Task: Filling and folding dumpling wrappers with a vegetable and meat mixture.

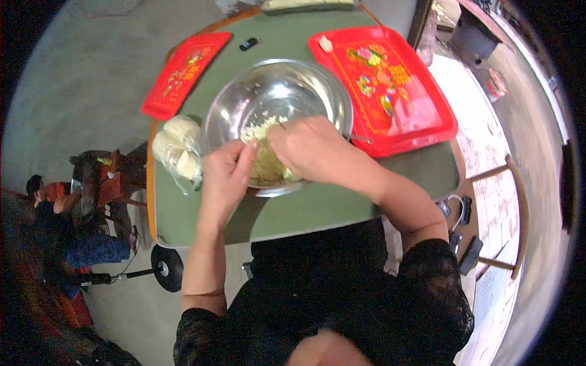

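A wide stainless steel bowl [293, 75] stands on the green table before me, with a pale, chopped food mixture [268, 167] in its near part. My left hand [231, 167] is at the bowl's left near side, thumb and fingers bent towards each other. Over the mixture is my right hand [304, 144], its fingers curled downwards and close to the left thumb. Whether either hand pinches something is hidden by the fingers and some blur. Left of the bowl, pale dough-like lumps [181, 132] lie partly in clear plastic.
A large red floral tray [412, 73] lies right of the bowl, with a small pale piece [326, 44] at its corner. Another red tray [183, 75] is at the back left, near a small black object [249, 44]. A wooden chair [522, 215] stands right; a person [55, 206] is far left.
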The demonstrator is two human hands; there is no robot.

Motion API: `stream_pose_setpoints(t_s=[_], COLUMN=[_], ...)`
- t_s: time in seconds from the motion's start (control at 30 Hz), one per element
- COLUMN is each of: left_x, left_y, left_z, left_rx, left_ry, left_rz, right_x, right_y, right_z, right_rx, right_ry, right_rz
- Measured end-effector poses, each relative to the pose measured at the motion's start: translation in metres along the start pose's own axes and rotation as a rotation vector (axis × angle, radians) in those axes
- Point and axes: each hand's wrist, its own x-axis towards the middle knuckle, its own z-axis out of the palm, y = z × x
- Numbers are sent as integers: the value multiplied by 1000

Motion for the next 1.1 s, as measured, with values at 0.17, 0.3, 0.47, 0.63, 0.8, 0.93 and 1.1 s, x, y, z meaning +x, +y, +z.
stream_pose_setpoints(t_s=[0.17, 0.3, 0.47, 0.63, 0.8, 0.93, 1.1], left_x=[-16, -23, -22, -22, -18, -16, -16], left_y=[-3, -1, 4, 6, 4, 5, 7], left_z=[1, 3, 8, 13, 12, 13, 9], left_rx=[-103, -131, -112, -115, -119, -80, -44], left_ry=[60, 51, 30, 28, 23, 10, 32], left_rz=[17, -17, 0, -23, 12, 21, 16], right_x=[-17, -38, -45, -46, -47, -47, -44], right_y=[-10, -7, -4, -5, -2, 0, -2], right_z=[-8, -3, -3, -4, -4, -4, -6], right_rx=[91, 43, 4, 33, 29, -13, -33], right_ry=[-14, 26, 190, 197, 182, 179, 127], right_rz=[28, -31, -92, -54, -80, -99, -96])
